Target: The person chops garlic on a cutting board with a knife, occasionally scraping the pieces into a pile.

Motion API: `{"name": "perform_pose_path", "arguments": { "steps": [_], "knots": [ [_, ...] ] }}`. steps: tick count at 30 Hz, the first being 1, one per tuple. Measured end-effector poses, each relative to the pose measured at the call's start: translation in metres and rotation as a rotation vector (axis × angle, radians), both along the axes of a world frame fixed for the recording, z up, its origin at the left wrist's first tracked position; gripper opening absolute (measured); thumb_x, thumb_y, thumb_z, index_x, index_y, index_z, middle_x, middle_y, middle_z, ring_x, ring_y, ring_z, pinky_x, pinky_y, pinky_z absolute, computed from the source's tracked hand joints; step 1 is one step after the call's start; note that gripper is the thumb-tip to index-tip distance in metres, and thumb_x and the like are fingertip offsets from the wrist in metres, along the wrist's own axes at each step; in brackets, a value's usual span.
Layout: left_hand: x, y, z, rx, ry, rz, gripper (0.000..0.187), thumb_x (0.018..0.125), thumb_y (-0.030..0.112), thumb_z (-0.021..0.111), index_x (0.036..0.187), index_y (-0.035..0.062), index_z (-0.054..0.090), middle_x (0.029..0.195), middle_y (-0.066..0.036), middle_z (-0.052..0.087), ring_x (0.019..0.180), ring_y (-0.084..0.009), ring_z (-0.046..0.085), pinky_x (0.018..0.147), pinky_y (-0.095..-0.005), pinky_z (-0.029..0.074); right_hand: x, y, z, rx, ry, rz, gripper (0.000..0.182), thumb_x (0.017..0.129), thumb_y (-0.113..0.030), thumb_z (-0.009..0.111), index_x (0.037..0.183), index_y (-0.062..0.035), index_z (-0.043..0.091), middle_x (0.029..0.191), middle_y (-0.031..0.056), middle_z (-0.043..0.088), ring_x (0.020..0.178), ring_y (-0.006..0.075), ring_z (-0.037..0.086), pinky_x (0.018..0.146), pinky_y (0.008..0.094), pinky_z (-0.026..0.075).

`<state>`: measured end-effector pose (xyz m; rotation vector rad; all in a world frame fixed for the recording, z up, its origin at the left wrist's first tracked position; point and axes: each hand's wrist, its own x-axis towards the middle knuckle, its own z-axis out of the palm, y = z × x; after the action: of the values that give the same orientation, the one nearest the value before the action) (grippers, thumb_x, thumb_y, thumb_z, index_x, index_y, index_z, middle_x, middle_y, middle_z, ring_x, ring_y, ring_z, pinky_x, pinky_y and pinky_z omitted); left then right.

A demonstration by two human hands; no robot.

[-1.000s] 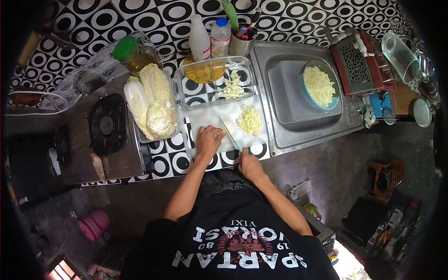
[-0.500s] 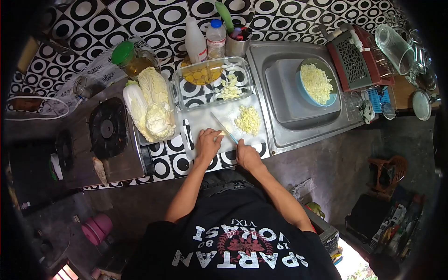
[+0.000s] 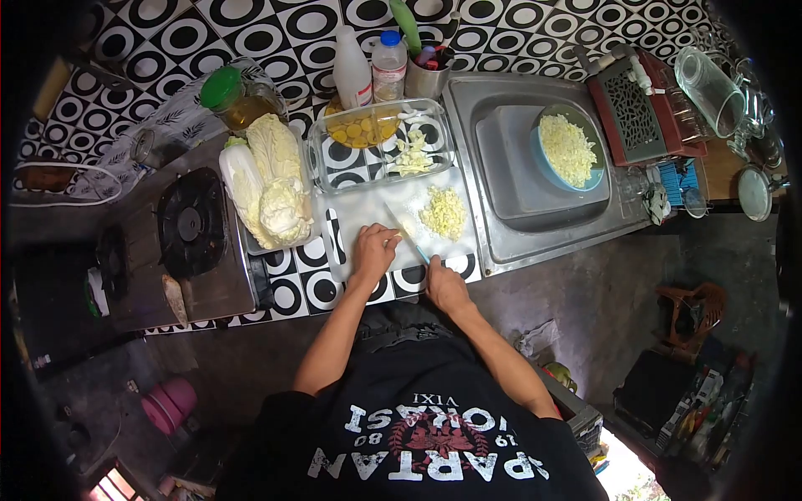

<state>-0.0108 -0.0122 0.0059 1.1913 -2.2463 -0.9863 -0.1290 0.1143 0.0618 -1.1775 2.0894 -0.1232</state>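
Note:
On a translucent white cutting board (image 3: 357, 215), my left hand (image 3: 375, 250) is closed with fingertips pinched on a small pale piece, mostly hidden and too small to name. My right hand (image 3: 447, 285) grips a knife (image 3: 406, 230) by its light blue handle. The blade points up and left, close beside my left fingertips. Right of the blade lies a pile of finely chopped pale yellow pieces (image 3: 444, 212). Behind the board stands a clear divided container (image 3: 322, 185), with orange round slices (image 3: 361, 129) in one compartment and pale slivers (image 3: 413, 155) in another.
Whole cabbages (image 3: 276, 188) sit in a tray at left, beside a gas stove (image 3: 221, 284). Bottles (image 3: 352, 71) stand behind the container. At right, the sink (image 3: 501, 242) holds a blue bowl (image 3: 545, 171) of chopped pale pieces. A dish rack (image 3: 635, 108) stands beyond it.
The knife and my right hand have shifted slightly right and down. My left fingers have drawn together a little higher on the board. The view has moved slightly.

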Motion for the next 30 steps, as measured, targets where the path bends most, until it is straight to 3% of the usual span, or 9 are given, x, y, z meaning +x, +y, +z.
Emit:
{"name": "perform_pose_path", "arguments": {
  "steps": [6, 10, 15, 21, 28, 30],
  "knots": [
    [0.002, 0.000, -0.001, -0.026, -0.007, -0.029, 0.015, 0.072, 0.012, 0.068, 0.085, 0.0068, 0.071, 0.079, -0.009, 0.062, 0.079, -0.0280, 0.054, 0.073, -0.0363, 0.045, -0.006, -0.023, -0.005, -0.013, 0.045, 0.063, 0.019, 0.079, -0.004, 0.048, 0.095, 0.0022, 0.041, 0.077, 0.0274, 0.062, 0.078, 0.0427, 0.062, 0.070, 0.0494, 0.049],
    [0.001, -0.002, -0.002, -0.007, 0.009, -0.011, 0.014, 0.071, 0.011, 0.068, 0.085, 0.0073, 0.071, 0.079, -0.010, 0.061, 0.078, -0.0282, 0.054, 0.072, -0.0365, 0.045, -0.008, -0.020, 0.005, 0.014, 0.014, 0.077, 0.020, 0.079, -0.005, 0.049, 0.095, 0.0027, 0.041, 0.078, 0.0284, 0.062, 0.079, 0.0433, 0.062, 0.070, 0.0495, 0.049],
    [0.001, -0.003, -0.003, 0.014, 0.030, 0.032, 0.013, 0.070, 0.011, 0.069, 0.082, 0.0090, 0.072, 0.076, -0.009, 0.059, 0.078, -0.0282, 0.055, 0.071, -0.0373, 0.045, 0.002, -0.003, 0.016, -0.006, -0.081, -0.013, 0.022, 0.085, -0.014, 0.050, 0.095, 0.0033, 0.041, 0.079, 0.0295, 0.061, 0.079, 0.0457, 0.061, 0.071, 0.0511, 0.049],
    [0.002, -0.004, -0.003, 0.044, 0.032, 0.029, 0.013, 0.068, 0.011, 0.071, 0.081, 0.0106, 0.072, 0.075, -0.008, 0.058, 0.078, -0.0280, 0.055, 0.071, -0.0370, 0.045, 0.010, -0.003, -0.016, -0.095, -0.020, -0.046, 0.020, 0.090, -0.016, 0.047, 0.093, 0.0019, 0.040, 0.070, 0.0291, 0.059, 0.071, 0.0480, 0.058, 0.066, 0.0547, 0.046],
    [0.001, -0.003, -0.005, 0.054, 0.055, 0.065, 0.012, 0.068, 0.012, 0.072, 0.080, 0.0094, 0.071, 0.076, -0.009, 0.061, 0.078, -0.0277, 0.056, 0.071, -0.0371, 0.045, 0.006, -0.029, -0.013, -0.031, 0.003, -0.016, 0.020, 0.081, -0.008, 0.052, 0.094, 0.0025, 0.041, 0.079, 0.0294, 0.061, 0.079, 0.0455, 0.061, 0.072, 0.0514, 0.049],
    [0.000, -0.003, -0.004, 0.113, 0.051, 0.126, 0.011, 0.067, 0.011, 0.072, 0.078, 0.0087, 0.071, 0.074, -0.009, 0.062, 0.074, -0.0283, 0.056, 0.070, -0.0373, 0.045, 0.007, -0.022, -0.006, -0.096, -0.045, -0.035, 0.021, 0.091, -0.019, 0.044, 0.093, 0.0021, 0.041, 0.070, 0.0307, 0.058, 0.072, 0.0490, 0.058, 0.067, 0.0556, 0.046]
  ]
}}
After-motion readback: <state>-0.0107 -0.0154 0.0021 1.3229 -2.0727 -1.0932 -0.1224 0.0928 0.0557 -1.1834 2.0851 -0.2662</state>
